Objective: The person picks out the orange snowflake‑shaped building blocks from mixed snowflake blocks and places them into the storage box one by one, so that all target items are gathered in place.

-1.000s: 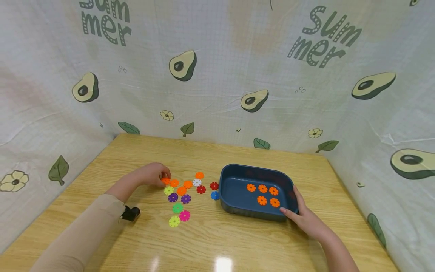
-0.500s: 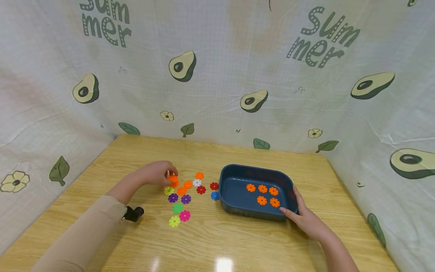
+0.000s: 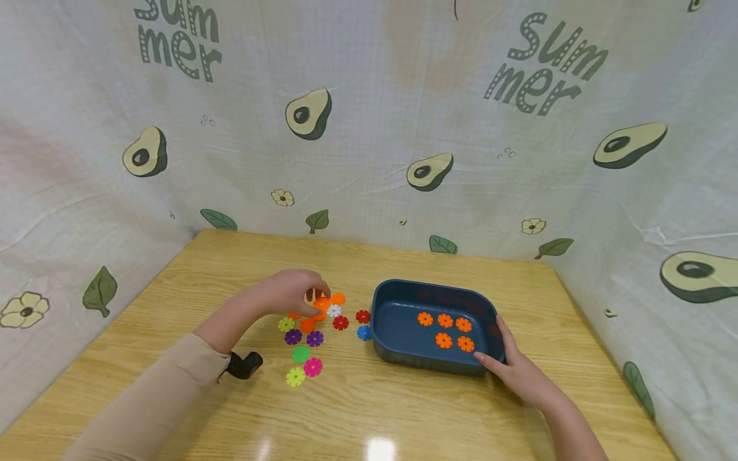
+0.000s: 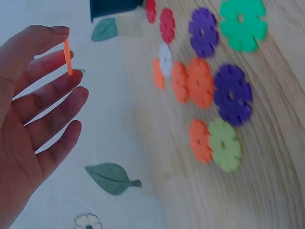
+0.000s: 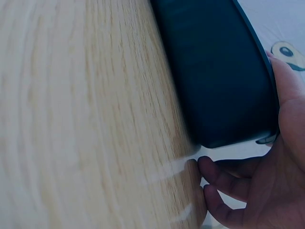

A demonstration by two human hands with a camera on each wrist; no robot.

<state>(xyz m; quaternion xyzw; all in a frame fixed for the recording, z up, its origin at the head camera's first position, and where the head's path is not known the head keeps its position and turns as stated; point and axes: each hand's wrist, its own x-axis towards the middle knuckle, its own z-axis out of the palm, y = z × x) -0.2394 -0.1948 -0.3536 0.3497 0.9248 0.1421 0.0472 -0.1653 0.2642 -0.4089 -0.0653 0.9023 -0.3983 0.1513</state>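
Observation:
My left hand [image 3: 288, 293] hovers over the loose flower-shaped discs left of the bin. It pinches an orange disc [image 4: 67, 57] edge-on between thumb and fingertips in the left wrist view, the other fingers loosely spread. Below lie more orange discs [image 4: 200, 83], a white disc [image 3: 334, 311], two purple discs [image 4: 232, 95] and a yellow-green disc [image 4: 225, 145]. My right hand [image 3: 516, 371] grips the right end of the dark blue bin [image 3: 398, 333], thumb over the rim and fingers outside. Several orange discs [image 3: 444, 340] lie flat on the bin's floor.
Two red discs [image 3: 341, 323] and a blue disc [image 3: 364, 332] lie near the bin's left wall. Nearer me are a green disc [image 3: 301, 354], a pink disc [image 3: 313, 367] and another yellow-green one. Printed cloth [image 3: 369, 192] walls the wooden table [image 3: 346, 416] at back and sides.
My left hand has picked up an orange disc at the far left and carried it rightward, over the other orange ones. The right hand and the bin have stayed put.

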